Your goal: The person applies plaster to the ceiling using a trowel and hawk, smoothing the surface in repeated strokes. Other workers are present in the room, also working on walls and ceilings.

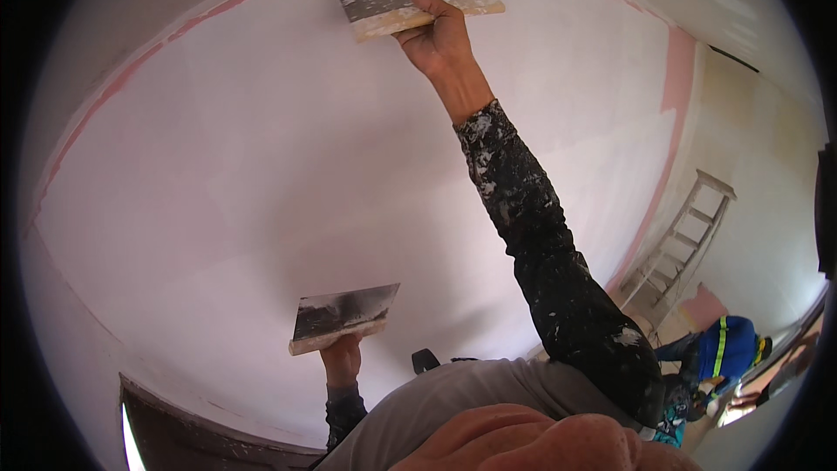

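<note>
High on the pale wall (366, 148), my right hand (445, 44) is closed round the wooden edge of a wide plastering blade (384, 10), thumb lying over its metal face. White plaster is smeared on that blade, which is close to the wall's top; whether its edge touches is unclear. Lower down, my left hand (342, 359) grips a second plastering blade (344, 312) from below by its wooden strip. Its metal face is tilted upward, with dark and light patches on it. The left fingers are partly hidden behind the strip.
Pink bands (680, 70) run along the wall's top and right edges. A stepladder (684, 240) leans at the right. Beyond it, a person in a blue top with a yellow stripe (725, 349) bends over. A dark door frame (174, 427) is at the lower left.
</note>
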